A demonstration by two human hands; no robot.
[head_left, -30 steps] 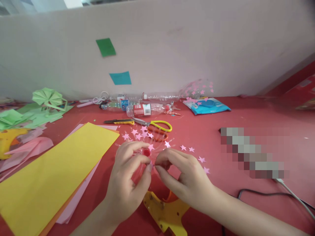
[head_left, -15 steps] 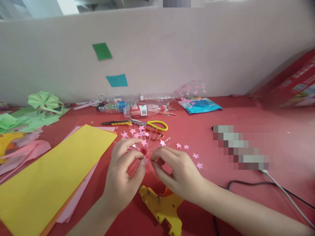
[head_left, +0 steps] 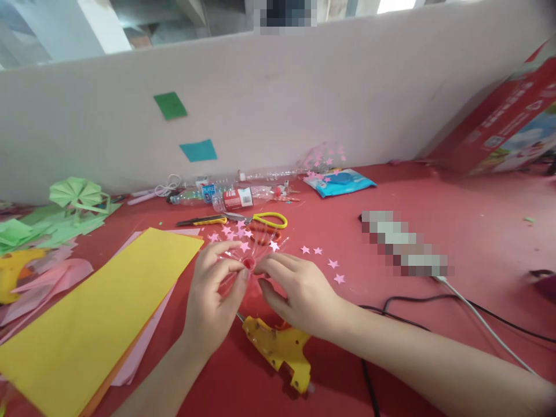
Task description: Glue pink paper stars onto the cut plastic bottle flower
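Observation:
A clear plastic bottle top (head_left: 249, 264), cut into thin strips that fan out, lies between my hands with its round neck facing me. My left hand (head_left: 215, 289) is closed on it, thumb and fingertips at the neck's left side. At the other side is my right hand (head_left: 299, 292), its fingers curved and parted from the thumb, nothing visible between them. Whether its fingertips touch the plastic I cannot tell. Pink paper stars (head_left: 240, 234) lie on or among the strips. Just below my hands a yellow glue gun (head_left: 278, 350) rests on the table.
Yellow paper sheets (head_left: 108, 313) lie at the left, near green paper scraps (head_left: 65, 229). Beyond my hands are scissors (head_left: 270, 219), a utility knife (head_left: 202, 220), plastic bottles (head_left: 238, 198) and a blue wipes pack (head_left: 341, 182). Black cable (head_left: 408, 297) crosses the right side of the red table.
My right fingers have parted from the thumb and drawn slightly off the bottle neck. My left hand keeps its grip. The whole view has shifted a little.

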